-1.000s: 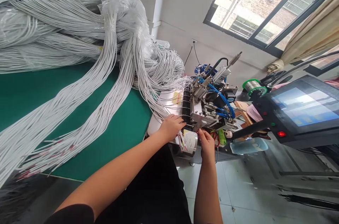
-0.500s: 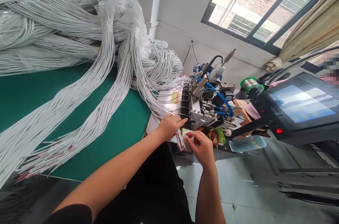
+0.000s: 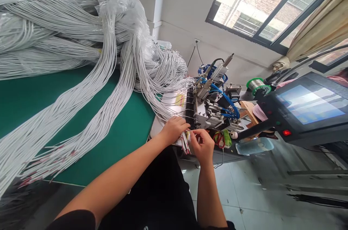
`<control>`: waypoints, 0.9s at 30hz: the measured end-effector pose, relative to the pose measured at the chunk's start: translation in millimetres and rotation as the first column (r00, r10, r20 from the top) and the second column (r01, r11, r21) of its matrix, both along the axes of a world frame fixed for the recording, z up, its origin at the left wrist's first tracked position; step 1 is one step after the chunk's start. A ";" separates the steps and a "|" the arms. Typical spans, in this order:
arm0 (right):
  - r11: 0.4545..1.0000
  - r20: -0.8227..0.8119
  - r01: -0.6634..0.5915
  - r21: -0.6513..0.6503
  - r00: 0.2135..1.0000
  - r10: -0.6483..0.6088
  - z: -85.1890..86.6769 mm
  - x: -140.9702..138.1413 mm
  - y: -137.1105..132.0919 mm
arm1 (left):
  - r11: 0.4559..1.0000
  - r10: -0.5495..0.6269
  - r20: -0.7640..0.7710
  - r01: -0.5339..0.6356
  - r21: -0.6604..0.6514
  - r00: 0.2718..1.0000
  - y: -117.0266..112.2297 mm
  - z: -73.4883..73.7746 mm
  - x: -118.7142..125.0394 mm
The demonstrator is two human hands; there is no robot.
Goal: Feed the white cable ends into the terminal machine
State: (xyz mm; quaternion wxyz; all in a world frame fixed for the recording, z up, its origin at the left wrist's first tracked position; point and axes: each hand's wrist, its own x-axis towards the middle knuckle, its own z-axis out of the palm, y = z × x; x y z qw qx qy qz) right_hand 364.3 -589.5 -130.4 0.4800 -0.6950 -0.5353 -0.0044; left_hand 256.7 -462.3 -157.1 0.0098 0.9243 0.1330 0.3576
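My left hand [image 3: 174,129] rests at the edge of the green table [image 3: 32,95], closed on a small bunch of grey wires with red and white ends [image 3: 185,144] that hang below it. My right hand [image 3: 202,144] is close beside it, thumb and forefinger pinched on one wire end from that bunch. Both hands are just in front of a small metal machine [image 3: 206,112] with blue hoses and a row of wires laid across its black clamp bar [image 3: 189,108].
Large bundles of grey wire [image 3: 81,59], partly in clear plastic, cover the green table and fan toward the machine. A touchscreen panel with a red button [image 3: 307,110] stands at right. A solder spool [image 3: 255,85] sits behind the machine. Grey tiled floor lies below.
My right hand has moved left from beside the machine's lower front to the wire bunch under my left hand and pinched a wire end. My left hand stayed in place.
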 end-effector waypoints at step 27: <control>0.997 -0.699 0.032 0.077 0.714 0.031 -14.3 47.7 -0.2 | 0.990 -0.080 -0.012 0.081 0.117 0.997 -3.3 9.5 -0.7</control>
